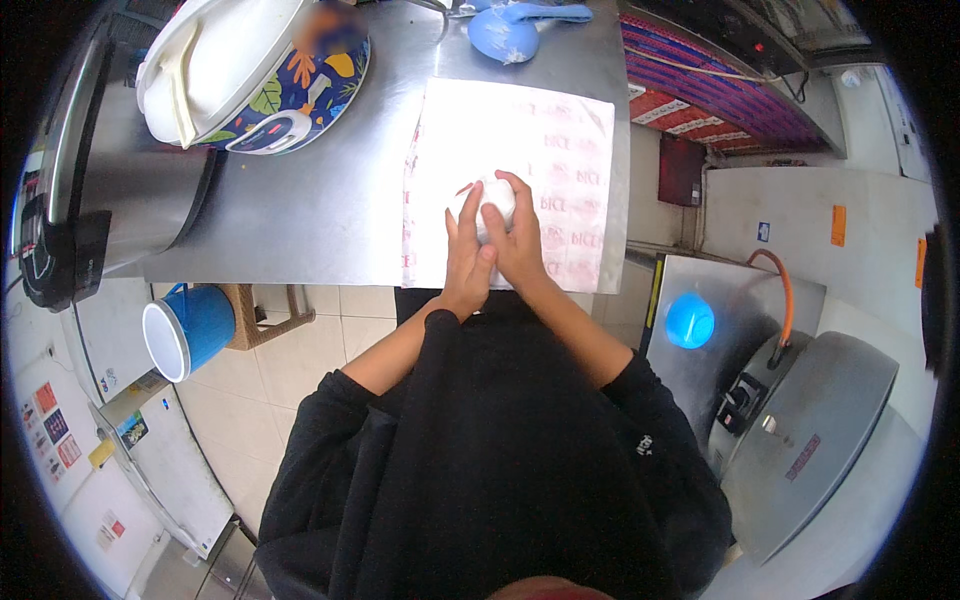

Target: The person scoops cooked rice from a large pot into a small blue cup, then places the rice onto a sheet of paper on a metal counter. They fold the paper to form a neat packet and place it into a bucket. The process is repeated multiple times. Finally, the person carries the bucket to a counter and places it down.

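Both of my hands are cupped around a small white rounded object [498, 198], which shows a red mark near its upper left. What it is exactly cannot be told, since the fingers cover much of it. My left hand [466, 262] wraps its left and lower side. On the right, my right hand [523, 241] curls over it, the thumb lying across the front. Beneath the hands lies white wrapping paper [510, 120] with pinkish-red printing, apparently in a stack, at the front edge of the steel table [315, 225].
A blue scoop [504, 39] with white bits stuck to it lies at the back. Back left stands a leaf-patterned rice cooker or warmer [274, 105], beside a large steel appliance [142, 180]. A blue bucket [202, 326] is below left; a blue bowl [688, 321] sits right.
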`<state>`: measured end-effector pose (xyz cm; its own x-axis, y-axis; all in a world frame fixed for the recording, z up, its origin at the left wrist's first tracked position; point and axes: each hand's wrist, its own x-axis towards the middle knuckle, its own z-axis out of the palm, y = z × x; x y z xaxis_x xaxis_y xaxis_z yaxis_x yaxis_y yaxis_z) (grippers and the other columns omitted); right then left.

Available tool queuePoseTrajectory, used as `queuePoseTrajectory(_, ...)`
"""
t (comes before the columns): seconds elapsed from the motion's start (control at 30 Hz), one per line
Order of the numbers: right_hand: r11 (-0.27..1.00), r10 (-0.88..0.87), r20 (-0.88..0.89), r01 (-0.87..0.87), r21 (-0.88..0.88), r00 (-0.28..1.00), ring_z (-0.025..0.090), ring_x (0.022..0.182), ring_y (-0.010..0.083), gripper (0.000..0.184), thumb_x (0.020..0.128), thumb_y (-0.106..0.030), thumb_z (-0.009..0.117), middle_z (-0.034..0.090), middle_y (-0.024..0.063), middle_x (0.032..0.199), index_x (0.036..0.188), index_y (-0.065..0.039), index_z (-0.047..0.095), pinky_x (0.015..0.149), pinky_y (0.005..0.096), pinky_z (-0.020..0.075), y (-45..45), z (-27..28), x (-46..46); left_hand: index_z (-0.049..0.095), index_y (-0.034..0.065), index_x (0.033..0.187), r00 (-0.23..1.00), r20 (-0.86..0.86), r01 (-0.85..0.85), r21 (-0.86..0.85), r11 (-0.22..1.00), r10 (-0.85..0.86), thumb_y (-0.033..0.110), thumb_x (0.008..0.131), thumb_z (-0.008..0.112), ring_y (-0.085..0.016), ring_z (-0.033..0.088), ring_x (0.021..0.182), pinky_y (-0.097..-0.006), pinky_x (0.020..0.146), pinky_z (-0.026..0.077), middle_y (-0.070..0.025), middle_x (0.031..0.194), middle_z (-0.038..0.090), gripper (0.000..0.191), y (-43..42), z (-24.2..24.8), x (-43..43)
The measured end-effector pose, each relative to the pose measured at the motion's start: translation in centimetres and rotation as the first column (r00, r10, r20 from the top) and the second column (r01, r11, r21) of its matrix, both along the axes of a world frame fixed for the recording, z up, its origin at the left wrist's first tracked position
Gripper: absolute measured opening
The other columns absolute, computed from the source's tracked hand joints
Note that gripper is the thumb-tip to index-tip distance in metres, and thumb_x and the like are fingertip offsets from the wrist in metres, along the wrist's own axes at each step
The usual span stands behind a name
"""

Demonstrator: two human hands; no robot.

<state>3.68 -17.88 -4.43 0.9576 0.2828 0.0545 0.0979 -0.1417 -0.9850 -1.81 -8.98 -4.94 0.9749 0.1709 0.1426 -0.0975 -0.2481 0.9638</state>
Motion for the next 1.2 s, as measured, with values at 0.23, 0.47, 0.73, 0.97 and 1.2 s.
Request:
queuePoseTrajectory(0.23, 0.991, 0.07, -0.004, -0.07, -0.111, 0.998, 0.048, 0.105, 0.0295, 0.034, 0.093, -0.026, 0.04, 0.051, 0.0175, 0.114, 0.112, 0.0, 0.051, 0.093, 0.0387, 0.0349, 0.7, -0.6, 2.3, 0.006, 0.0024, 0.143, 0.975, -0.134, -0.199, -0.151, 0.968, 0.18, 0.027, 0.093, 0.042, -0.028, 0.023, 0.132, -0.0353, 0.108, 0.018, -0.0219, 0.144, 0.017, 0.066, 0.3, 2.2, 2.3)
queuePoseTrajectory(0.47, 0.698, 0.107, 0.763, 0.499, -0.515, 0.638, 0.047, 0.111, 0.0307, 0.045, 0.078, -0.006, 0.052, 0.053, 0.0072, 0.121, 0.123, -0.013, 0.049, 0.09, 0.0471, 0.0375, 0.7, 1.5, 21.2, 0.024, 0.0074, 0.141, 0.939, -0.328, -0.258, -0.866, 0.428, -0.099, 0.03, 0.093, 0.043, -0.025, 0.037, 0.125, -0.04, 0.102, 0.035, -0.0123, 0.139, 0.033, 0.055, 4.0, 3.6, 3.4)
queuePoseTrajectory(0.73, 0.742, 0.429, 0.667, 0.184, -0.645, 0.609, 0.058, 0.092, 0.0231, 0.027, 0.075, -0.01, 0.056, 0.06, 0.0057, 0.093, 0.1, -0.017, 0.062, 0.075, 0.0368, 0.0469, -1.2, 1.6, 18.0, 0.029, 0.007, 0.138, 0.915, -0.389, -0.4, -0.85, 0.342, 0.103, 0.035, 0.092, 0.041, -0.024, 0.049, 0.114, -0.0392, 0.095, 0.042, -0.0128, 0.128, 0.045, 0.055, 9.7, 6.7, 0.7)
queuePoseTrajectory(0.97, 0.627, 0.004, 0.547, 0.424, -0.653, 0.837, 0.051, 0.107, 0.0341, 0.052, 0.068, -0.016, 0.072, 0.056, 0.0178, 0.115, 0.117, -0.008, 0.055, 0.095, 0.0407, 0.0373, -8.0, 6.0, 6.4, 0.031, 0.0026, 0.135, 0.907, -0.371, -0.421, -0.798, 0.432, 0.2, 0.03, 0.092, 0.044, -0.024, 0.051, 0.112, -0.0391, 0.092, 0.044, -0.0157, 0.123, 0.047, 0.053, 12.6, 6.7, -0.1)
queuePoseTrajectory(1.2, -0.137, -0.464, 0.243, 0.202, -0.97, 0.852, 0.038, 0.12, 0.0381, 0.066, 0.07, -0.067, 0.056, 0.041, 0.0152, 0.133, 0.125, -0.031, 0.049, 0.087, 0.0649, 0.0327, -28.2, -0.9, -4.4, 0.029, 0.0017, 0.135, 0.913, -0.382, -0.404, -0.796, 0.451, 0.143, 0.029, 0.092, 0.043, -0.027, 0.05, 0.114, -0.0417, 0.093, 0.045, -0.0173, 0.125, 0.046, 0.053, 16.9, 7.4, -5.3)
